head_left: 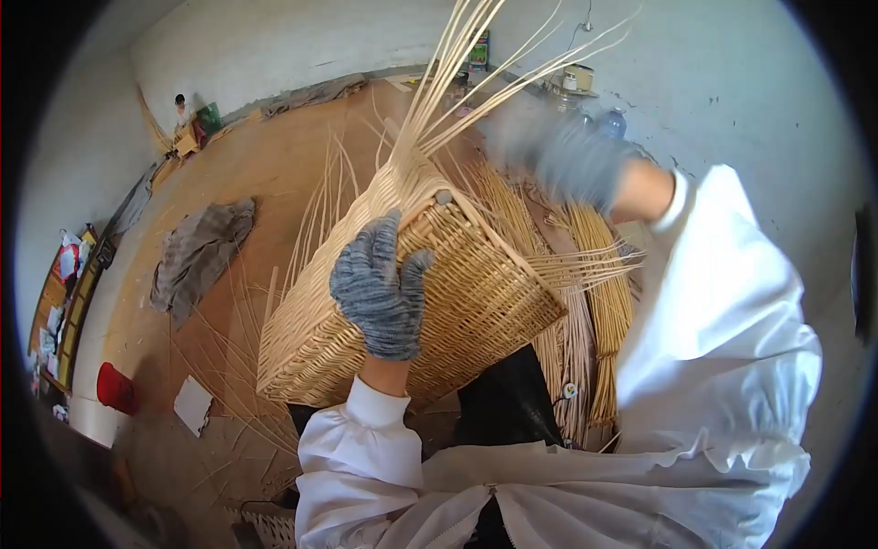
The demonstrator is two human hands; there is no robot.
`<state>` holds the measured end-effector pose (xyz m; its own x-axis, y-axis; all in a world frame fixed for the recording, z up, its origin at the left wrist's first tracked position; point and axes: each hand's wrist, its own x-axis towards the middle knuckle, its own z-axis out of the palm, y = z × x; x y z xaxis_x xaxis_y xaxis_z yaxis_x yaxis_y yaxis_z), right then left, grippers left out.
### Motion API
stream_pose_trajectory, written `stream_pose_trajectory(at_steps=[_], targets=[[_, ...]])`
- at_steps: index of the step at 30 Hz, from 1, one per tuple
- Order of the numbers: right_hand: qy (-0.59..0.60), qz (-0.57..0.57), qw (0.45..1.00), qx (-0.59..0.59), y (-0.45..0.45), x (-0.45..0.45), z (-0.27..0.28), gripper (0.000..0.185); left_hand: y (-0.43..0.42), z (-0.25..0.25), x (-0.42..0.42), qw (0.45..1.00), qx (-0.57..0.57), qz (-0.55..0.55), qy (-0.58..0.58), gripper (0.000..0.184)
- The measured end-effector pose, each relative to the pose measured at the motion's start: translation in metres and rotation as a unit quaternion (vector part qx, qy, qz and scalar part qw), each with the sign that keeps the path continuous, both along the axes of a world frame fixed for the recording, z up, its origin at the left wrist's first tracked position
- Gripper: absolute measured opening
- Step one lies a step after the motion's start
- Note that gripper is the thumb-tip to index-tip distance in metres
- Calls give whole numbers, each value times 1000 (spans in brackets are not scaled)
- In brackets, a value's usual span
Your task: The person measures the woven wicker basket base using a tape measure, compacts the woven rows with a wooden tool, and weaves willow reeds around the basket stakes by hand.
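Observation:
A half-woven wicker basket (485, 302) sits tilted over my lap, its woven base turned partly toward me. My left hand (380, 293), in a grey striped glove, grips the basket along its near edge, with the thumb over the base. Long loose wicker strands (444, 87) fan upward from the top corner, and shorter ones (585, 267) stick out at the right corner. My right hand (567, 160), gloved the same way, is raised to the right of the upper strands. Motion smears its fingers, so I cannot make out whether it holds anything.
Bundles of wicker rods (599, 311) lie on the floor to the right. At left are a crumpled grey cloth (201, 256), a red bucket (116, 388) and a white flat piece (192, 405). Another person (183, 114) is far back left.

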<state>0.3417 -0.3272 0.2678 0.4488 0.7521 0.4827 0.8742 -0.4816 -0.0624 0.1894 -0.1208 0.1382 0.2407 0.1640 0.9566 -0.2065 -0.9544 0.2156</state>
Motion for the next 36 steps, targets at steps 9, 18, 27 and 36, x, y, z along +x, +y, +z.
stream_pose_trajectory(at_steps=[9, 18, 27, 36], targets=[[-212, -15, 971, -109, -41, -30, 39, 21, -7, -3, -8, 1000, 14, 6, -8, 50], [-127, 32, 979, 158, -50, 22, 70, 15, -11, 0, -12, 1000, 14, 4, 1, 50], [-75, 33, 979, 187, -126, -28, 16, 28, -14, 2, -11, 1000, 19, -2, 4, 47], [364, -77, 900, 227, -83, -61, -213, 32, -24, 1, -14, 1000, 0, 9, 29, 47]])
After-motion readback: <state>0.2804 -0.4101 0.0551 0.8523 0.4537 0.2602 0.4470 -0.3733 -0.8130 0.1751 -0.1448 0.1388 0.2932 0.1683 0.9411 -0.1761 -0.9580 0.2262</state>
